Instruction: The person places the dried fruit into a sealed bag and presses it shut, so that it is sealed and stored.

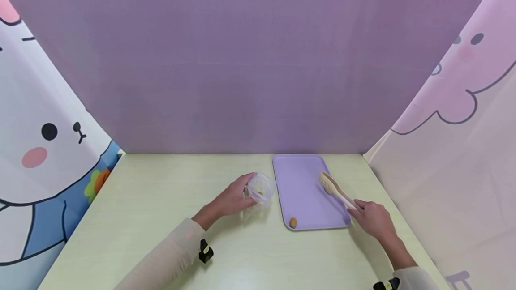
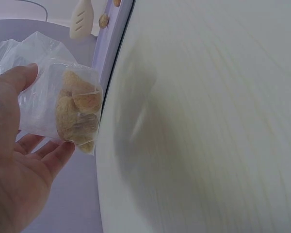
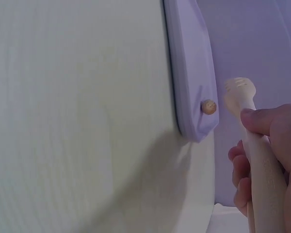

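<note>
My left hand (image 1: 235, 196) holds a clear plastic bag (image 1: 261, 188) above the table, just left of the purple tray (image 1: 302, 200). Rough, tan-brown lumps (image 2: 77, 111) lie in the bottom of the bag, seen in the left wrist view; their exact kind is unclear. My right hand (image 1: 375, 219) grips a pair of beige tongs (image 1: 336, 190) with slotted heads, held over the tray's right side. Nothing shows between the tongs' heads. A small brown rounded piece (image 1: 293, 223) sits in the tray's near left corner, and also appears in the right wrist view.
The tray's low raised rim (image 1: 278, 191) runs round it on the pale wood-grain table (image 1: 169, 200). A purple cloth wall (image 1: 242, 66) stands behind the table. Printed cartoon curtains (image 1: 40, 147) hang at both sides.
</note>
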The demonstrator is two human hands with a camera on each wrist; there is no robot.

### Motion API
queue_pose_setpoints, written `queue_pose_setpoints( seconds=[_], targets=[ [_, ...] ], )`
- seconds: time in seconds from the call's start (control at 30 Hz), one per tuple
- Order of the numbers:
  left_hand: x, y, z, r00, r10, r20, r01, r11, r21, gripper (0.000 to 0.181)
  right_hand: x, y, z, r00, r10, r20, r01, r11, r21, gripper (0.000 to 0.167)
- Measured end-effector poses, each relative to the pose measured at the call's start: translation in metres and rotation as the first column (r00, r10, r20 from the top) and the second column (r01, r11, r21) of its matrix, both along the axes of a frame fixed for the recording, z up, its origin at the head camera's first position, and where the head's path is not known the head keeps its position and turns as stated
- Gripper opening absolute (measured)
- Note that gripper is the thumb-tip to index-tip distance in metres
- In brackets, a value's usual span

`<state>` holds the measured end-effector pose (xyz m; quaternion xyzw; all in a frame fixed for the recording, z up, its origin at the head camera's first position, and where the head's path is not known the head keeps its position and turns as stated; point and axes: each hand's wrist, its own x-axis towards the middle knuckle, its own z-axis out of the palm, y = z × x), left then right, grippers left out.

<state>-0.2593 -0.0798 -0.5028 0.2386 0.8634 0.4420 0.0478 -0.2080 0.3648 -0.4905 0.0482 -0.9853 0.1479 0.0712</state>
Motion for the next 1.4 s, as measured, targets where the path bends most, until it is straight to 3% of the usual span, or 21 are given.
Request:
queue_pose_setpoints(
  seconds=[0.37,0.67,1.4],
  targets=[
    [0.0,0.0,0.0,1.0,-0.008,0.007,0.008,1.0,0.004,0.082,0.001,0.009,-0.009,1.0,-0.011,-0.007,0.011,1.0,0.024,0.045],
    [0.0,0.001,0.001,1.0,0.003,-0.001,-0.003,1.0,-0.023,0.082,0.0,0.008,-0.011,0.997,-0.032,0.069,0.031,0.999,0.02,0.046],
    [0.0,0.002,-0.001,1.0,-0.002,0.002,0.002,1.0,-0.011,0.082,-0.001,-0.001,-0.005,1.0,0.015,0.0,-0.015,1.0,-0.018,0.045]
  ],
)
